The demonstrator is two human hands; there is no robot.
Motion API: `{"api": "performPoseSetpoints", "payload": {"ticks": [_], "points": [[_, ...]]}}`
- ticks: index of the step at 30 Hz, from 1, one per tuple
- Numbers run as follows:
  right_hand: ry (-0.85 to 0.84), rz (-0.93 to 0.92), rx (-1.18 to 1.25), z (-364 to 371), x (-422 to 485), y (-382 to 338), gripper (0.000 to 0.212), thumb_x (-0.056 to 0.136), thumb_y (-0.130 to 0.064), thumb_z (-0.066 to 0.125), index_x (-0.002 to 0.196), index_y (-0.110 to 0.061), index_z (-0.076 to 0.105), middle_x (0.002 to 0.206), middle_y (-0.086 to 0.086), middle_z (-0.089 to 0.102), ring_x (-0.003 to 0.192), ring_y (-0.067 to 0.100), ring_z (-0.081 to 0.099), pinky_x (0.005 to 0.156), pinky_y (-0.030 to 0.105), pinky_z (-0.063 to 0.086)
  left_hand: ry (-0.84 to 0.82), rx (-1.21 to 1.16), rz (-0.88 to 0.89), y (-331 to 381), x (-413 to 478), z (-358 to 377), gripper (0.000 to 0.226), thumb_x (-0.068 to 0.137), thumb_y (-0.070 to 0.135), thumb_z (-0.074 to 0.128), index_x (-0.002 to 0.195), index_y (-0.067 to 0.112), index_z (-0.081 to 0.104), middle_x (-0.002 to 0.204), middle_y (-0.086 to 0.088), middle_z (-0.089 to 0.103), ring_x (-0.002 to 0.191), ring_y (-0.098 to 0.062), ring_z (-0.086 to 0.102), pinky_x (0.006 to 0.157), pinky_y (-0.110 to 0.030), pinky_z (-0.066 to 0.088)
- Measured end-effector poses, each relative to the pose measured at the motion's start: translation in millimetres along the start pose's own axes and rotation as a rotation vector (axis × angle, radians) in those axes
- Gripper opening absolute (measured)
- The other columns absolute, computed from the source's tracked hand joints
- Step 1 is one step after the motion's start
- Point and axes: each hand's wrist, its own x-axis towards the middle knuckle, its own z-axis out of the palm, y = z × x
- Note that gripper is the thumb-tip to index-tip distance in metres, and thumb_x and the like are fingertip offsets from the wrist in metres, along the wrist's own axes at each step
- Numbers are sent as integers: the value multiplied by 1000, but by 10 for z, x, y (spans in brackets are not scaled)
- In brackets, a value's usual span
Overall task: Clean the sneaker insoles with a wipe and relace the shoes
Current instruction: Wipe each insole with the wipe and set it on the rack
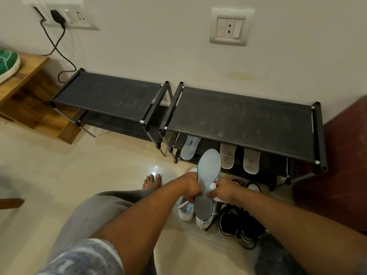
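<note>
Head view: I have the fingers of the left hand curled round the left edge of the grey insole, gripping it. The right hand pinches a white wipe against the insole's right edge. The insole is held above the white sneakers on the floor, its toe end pointing toward the right shoe rack. Black sneakers sit just beside them. On the rack's lower shelf I see a pale blue insole and two worn insoles.

A grey-blue insole is held tilted over white sneakers on the floor, with a white wipe against its middle. Black sneakers sit beside them. Three more insoles lie on the lower shelf.
</note>
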Motion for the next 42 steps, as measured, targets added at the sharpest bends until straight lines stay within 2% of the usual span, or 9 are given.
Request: {"api": "performPoseSetpoints", "payload": {"ticks": [6, 12, 20, 24, 27, 32, 35, 38, 42], "points": [[68, 1, 71, -64, 235, -45, 38, 83, -26, 87, 118, -18, 76, 117, 2, 75, 107, 24, 69, 101, 41, 55, 57, -125, 11, 53, 204, -115, 36, 96, -3, 71, 126, 13, 59, 127, -21, 67, 108, -45, 72, 81, -51, 66], [138, -19, 163, -122, 381, -125, 15, 91, -23, 81, 86, -23, 66, 91, -1, 70, 80, 15, 63, 72, 27, 47, 159, -124, 36, 67, 561, -179, 47, 98, 7, 69, 141, 16, 54, 133, -17, 63, 114, -41, 68, 83, -56, 66], [142, 52, 129, -67, 616, -57, 16, 85, -28, 84, 88, -23, 70, 99, 5, 75, 91, 23, 70, 82, 34, 56, 287, -207, 76, -15, 1057, -128, 36, 100, 10, 67, 134, 17, 60, 133, -13, 68, 124, -36, 64, 108, -51, 55], [108, 83, 148, -7, 690, 25, 14, 86, -23, 81, 91, -10, 78, 97, 14, 78, 80, 21, 67, 69, 29, 49, 307, -237, 87, -24, 1265, -103, 27, 101, 9, 63, 126, 20, 63, 128, -11, 70, 122, -34, 65, 109, -44, 53], [103, 100, 205, 37, 772, 60, 11, 90, -18, 78, 83, -10, 76, 94, 14, 79, 75, 19, 65, 65, 27, 47, 302, -279, 86, -23, 1382, -93, 38, 102, 12, 63, 140, 19, 61, 138, -11, 66, 128, -33, 62, 114, -42, 49], [123, 168, 361, 80, 954, 107, 21, 89, -16, 81, 100, 1, 75, 85, 7, 77, 70, 17, 72, 66, 23, 57, 331, -374, 82, 17, 1490, -121, 49, 103, 17, 66, 151, 16, 54, 149, -10, 61, 134, -32, 59, 116, -39, 47], [169, 215, 402, 108, 1126, 172, 23, 82, -22, 87, 92, -5, 76, 86, 10, 79, 85, 31, 77, 85, 47, 61, 340, -409, 80, 6, 1559, -148, 44, 102, 20, 68, 145, 12, 60, 142, -8, 64, 131, -31, 61, 115, -38, 48], [192, 210, 473, 195, 1448, 420, 15, 78, -15, 87, 85, -7, 77, 86, 13, 79, 87, 40, 76, 86, 65, 59, 396, -502, 94, -45, 1611, -148, 36, 99, 31, 74, 131, 15, 72, 132, -7, 73, 123, -28, 67, 111, -40, 52], [236, 226, 546, 307, 1837, 709, 13, 82, -15, 83, 87, -7, 75, 90, 16, 78, 88, 39, 76, 86, 65, 59, 630, -577, 112, -200, 1517, -168, 22, 98, 45, 73, 82, 31, 77, 88, 10, 79, 86, -15, 75, 83, -36, 62]]}}
